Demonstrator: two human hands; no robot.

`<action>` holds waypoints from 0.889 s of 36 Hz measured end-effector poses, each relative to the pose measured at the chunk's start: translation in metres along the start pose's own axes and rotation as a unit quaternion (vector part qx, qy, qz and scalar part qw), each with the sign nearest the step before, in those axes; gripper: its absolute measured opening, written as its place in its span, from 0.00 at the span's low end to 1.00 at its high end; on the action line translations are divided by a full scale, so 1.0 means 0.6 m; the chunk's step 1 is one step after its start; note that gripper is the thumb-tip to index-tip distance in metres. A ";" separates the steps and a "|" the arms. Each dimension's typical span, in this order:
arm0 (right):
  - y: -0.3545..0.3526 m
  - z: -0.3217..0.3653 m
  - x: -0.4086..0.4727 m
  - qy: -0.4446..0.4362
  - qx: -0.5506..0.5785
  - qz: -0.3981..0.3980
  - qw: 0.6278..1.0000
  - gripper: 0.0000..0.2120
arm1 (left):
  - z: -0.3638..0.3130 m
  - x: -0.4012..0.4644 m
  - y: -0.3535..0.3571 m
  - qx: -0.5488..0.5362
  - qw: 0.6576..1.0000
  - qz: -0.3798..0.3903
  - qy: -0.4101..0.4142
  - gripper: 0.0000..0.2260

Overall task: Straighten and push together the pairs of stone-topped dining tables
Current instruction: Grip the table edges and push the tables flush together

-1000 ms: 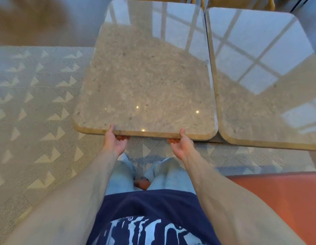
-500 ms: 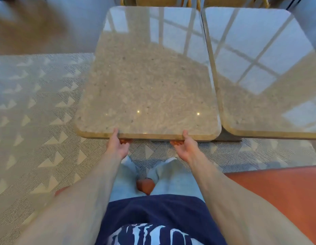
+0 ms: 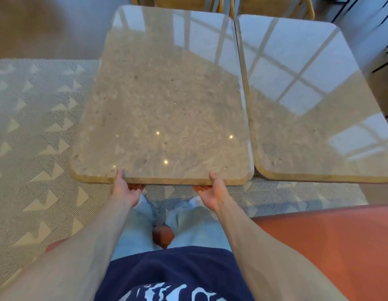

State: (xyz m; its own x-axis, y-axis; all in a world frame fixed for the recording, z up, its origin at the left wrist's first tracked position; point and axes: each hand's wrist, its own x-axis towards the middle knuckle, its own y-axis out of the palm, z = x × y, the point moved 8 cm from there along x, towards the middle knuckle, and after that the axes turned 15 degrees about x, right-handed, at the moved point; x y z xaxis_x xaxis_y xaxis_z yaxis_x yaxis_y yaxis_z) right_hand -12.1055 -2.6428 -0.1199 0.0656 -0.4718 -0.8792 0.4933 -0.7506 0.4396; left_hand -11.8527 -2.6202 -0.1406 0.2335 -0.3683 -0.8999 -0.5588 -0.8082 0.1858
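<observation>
The near edge of the left stone-topped bench [image 3: 162,109] is gripped by both hands. The left hand [image 3: 124,190] is clamped on that edge near its left corner, thumb on top and fingers curled beneath; the right hand [image 3: 212,192] is clamped on the same edge near its right corner in the same way. The right stone-topped bench [image 3: 314,101] stands just beside the left bench, long sides nearly touching, a thin seam between them. Both stand on a patterned rug [image 3: 30,135]. An orange seat [image 3: 332,246] is seen near the right bench's front edge.
</observation>
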 end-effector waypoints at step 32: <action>0.312 0.038 0.069 -0.145 -0.548 -0.059 0.822 0.13 | -0.291 0.033 0.182 0.565 0.800 -0.042 0.196 0.05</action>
State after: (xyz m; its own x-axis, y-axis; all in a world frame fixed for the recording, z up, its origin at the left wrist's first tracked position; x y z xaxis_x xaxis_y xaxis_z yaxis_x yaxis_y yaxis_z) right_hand -12.0298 -2.8134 -0.0697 -0.1693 -0.6352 -0.7536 0.9769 -0.0071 -0.2135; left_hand -11.7701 -2.7962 -0.0689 0.4153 -0.6300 -0.6562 -0.8396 0.0121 -0.5430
